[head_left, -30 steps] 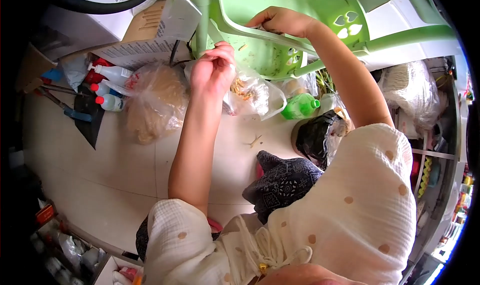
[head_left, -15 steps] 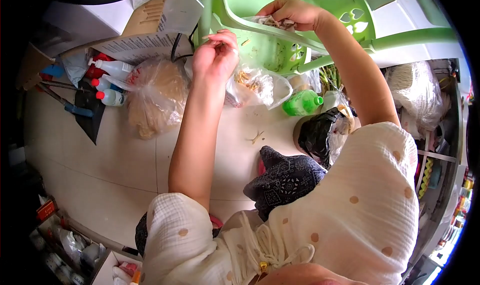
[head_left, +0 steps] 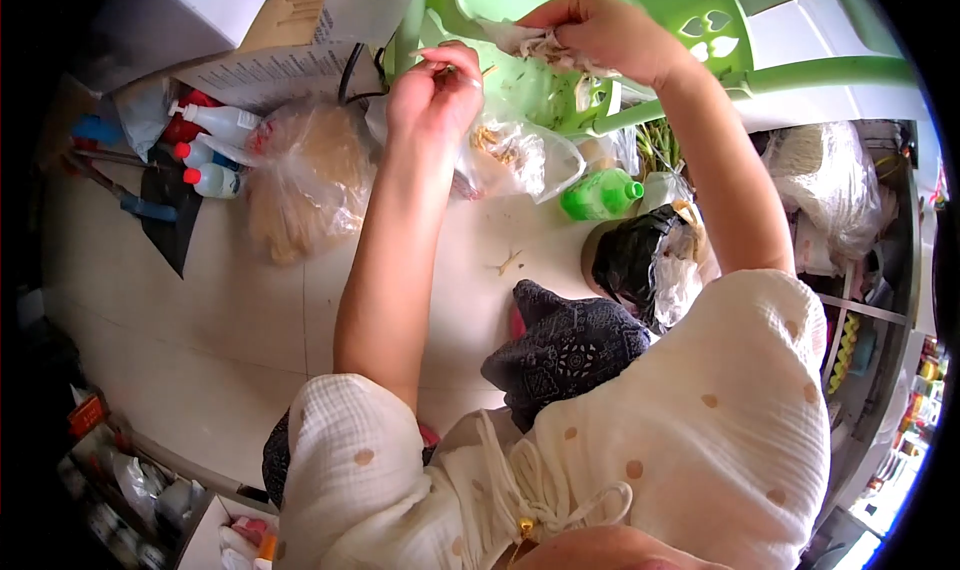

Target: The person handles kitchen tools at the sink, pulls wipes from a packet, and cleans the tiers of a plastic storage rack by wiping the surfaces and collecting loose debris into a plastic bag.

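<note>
My left hand (head_left: 437, 90) hovers beside the left edge of a green plastic chair (head_left: 600, 0), its fingers curled inward. Whatever is inside them, if anything, is hidden. A crumpled, brown-stained tissue (head_left: 540, 46) is pinched in my right hand (head_left: 610, 35), over the chair's green surface. A thin yellowish scrap (head_left: 489, 71) shows just right of my left fingers. Below the chair's edge lies an open clear plastic bag (head_left: 525, 165) with brownish scraps in it.
On the floor are a tied plastic bag (head_left: 315, 185), several bottles at left, a green bottle (head_left: 603, 196) and a bin with a black liner (head_left: 635, 255). Cardboard (head_left: 270, 65) stands behind at left, with shelves (head_left: 865, 300) at right. A small twig-like scrap (head_left: 509, 262) lies on the tiles.
My right hand has shifted slightly right, and more of the stained tissue now shows hanging from it. My left hand has stayed nearly in place, its fingers still curled. The view has tilted a little.
</note>
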`<state>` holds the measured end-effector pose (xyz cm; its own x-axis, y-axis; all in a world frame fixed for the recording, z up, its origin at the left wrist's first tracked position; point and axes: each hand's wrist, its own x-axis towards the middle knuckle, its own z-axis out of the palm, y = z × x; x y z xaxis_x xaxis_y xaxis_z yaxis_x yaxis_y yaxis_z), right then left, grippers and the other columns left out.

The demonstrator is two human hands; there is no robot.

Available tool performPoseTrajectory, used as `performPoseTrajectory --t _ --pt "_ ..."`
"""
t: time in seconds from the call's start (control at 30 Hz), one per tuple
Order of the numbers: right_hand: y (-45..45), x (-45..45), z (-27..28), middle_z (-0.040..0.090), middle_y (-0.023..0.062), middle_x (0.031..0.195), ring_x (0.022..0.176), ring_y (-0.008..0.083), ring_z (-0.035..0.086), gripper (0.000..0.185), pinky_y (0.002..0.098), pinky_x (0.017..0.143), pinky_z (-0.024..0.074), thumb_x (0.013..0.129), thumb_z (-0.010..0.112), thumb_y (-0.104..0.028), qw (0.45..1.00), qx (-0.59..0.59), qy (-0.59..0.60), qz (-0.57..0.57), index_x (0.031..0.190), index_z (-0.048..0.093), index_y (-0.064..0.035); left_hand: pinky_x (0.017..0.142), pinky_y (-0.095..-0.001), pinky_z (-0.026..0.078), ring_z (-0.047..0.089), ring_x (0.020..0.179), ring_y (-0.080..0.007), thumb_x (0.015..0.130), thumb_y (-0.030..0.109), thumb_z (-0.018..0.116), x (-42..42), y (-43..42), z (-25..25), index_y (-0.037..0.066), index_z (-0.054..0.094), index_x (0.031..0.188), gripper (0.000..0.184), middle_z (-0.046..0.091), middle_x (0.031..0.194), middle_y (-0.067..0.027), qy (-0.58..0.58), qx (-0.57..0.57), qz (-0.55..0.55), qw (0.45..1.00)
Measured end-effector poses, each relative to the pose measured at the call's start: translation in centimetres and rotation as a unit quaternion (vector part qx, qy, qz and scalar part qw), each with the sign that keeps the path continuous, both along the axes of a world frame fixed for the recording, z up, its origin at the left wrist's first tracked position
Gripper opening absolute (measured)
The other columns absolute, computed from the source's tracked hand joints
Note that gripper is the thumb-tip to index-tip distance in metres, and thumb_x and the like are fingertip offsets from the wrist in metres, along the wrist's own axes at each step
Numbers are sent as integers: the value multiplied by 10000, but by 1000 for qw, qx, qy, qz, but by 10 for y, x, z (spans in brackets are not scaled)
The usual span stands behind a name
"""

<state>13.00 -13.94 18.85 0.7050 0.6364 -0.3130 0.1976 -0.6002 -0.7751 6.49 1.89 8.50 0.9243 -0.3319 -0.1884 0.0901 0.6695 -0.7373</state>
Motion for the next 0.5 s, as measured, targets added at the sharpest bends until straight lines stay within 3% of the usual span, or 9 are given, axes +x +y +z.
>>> performPoseTrajectory --t 0.07,0.1,0.2,0.23,0.27,0.37,0.47,0.5 --pt "7 -20 2 610 70 853 718 91 558 274 210 666 444 734 448 -8 995 -67 -77 -12 970 584 21 449 -226 492 441 496 -137 747 -63 353 -2 2 -3 -3 392 646 124 407 564 -58 -2 -4 -13 1000" --pt "0 -14 -19 601 84 897 739 149 570 293 259 638 455 716 444 32 991 4 -132 19 959 600 -15 450 -226 492 440 496 -136 745 -64 356 -3 3 -4 -1 395 646 124 405 561 -57 -4 -3 -14 1000" --pt "3 -40 -33 600 89 876 766 195 582 242 285 669 460 721 488 56 956 124 -251 90 906 615 -34 453 -225 492 438 500 -133 742 -63 368 -6 6 -5 5 402 640 127 401 552 -52 -18 21 -4 1000" --pt "5 -50 -30 592 88 876 773 232 575 231 294 683 459 719 519 65 946 104 -291 98 898 614 -45 454 -224 493 438 502 -133 741 -61 372 -7 8 -5 6 405 637 128 399 549 -50 -24 32 1 999" --pt "3 -50 -32 596 84 864 787 200 579 229 283 689 460 724 522 63 938 101 -316 103 921 602 -24 453 -222 492 438 503 -132 743 -59 375 -8 9 -6 6 405 637 128 400 554 -51 -22 27 -6 999" --pt "-11 -36 -19 592 84 853 820 147 557 271 250 709 459 736 480 92 960 226 -165 11 973 576 3 454 -217 491 443 512 -128 750 -50 385 -10 12 -7 0 409 639 124 400 579 -55 -33 0 -31 999" --pt "-32 -5 -2 602 74 959 908 132 539 376 235 813 418 732 394 86 973 183 -94 -105 1041 564 -44 458 -216 491 445 520 -122 753 -50 385 -12 12 -7 -13 414 679 88 402 608 -57 -35 14 -20 999" --pt "-35 7 2 603 77 922 815 148 554 303 244 737 435 762 423 61 966 225 -61 -111 1023 558 -12 460 -215 491 447 520 -120 754 -50 385 -13 11 -7 -17 413 691 77 403 616 -58 -37 10 -28 999"
